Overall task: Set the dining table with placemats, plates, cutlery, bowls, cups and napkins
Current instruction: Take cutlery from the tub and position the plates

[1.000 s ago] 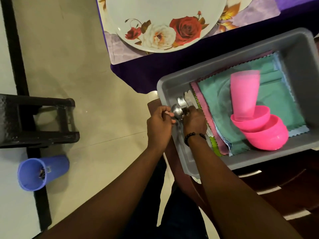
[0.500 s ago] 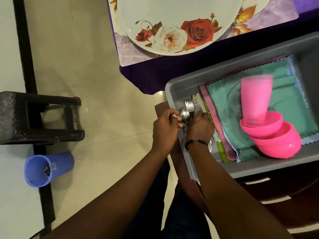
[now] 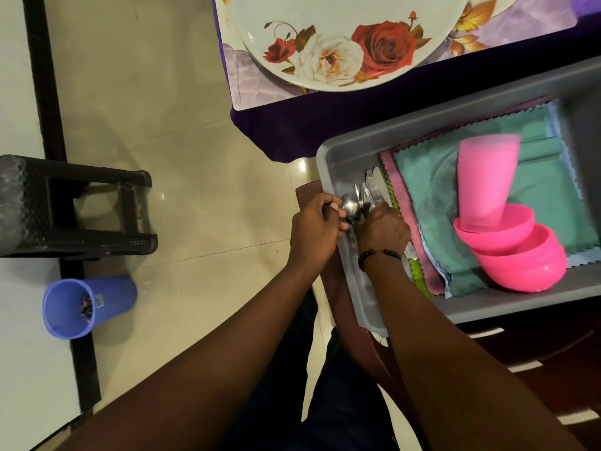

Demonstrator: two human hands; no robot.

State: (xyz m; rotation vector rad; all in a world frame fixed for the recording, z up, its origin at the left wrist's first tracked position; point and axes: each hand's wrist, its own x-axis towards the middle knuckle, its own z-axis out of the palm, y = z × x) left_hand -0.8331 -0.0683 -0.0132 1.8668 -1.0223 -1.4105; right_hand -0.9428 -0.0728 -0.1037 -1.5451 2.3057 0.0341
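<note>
Both hands at the cutlery, centre-right of frame
Left hand (image 3: 313,231) pinches a spoon (image 3: 350,206) bowl at its fingertips; right hand (image 3: 383,227) curls over cutlery (image 3: 370,190) in the grey bin (image 3: 335,151).

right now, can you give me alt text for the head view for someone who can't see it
Both hands reach into a grey tub: the left hand holds a metal spoon while the right hand grips the remaining cutlery. The tub also holds folded napkins, a pink cup and two pink bowls; a rose-patterned plate sits on a placemat above.
</note>
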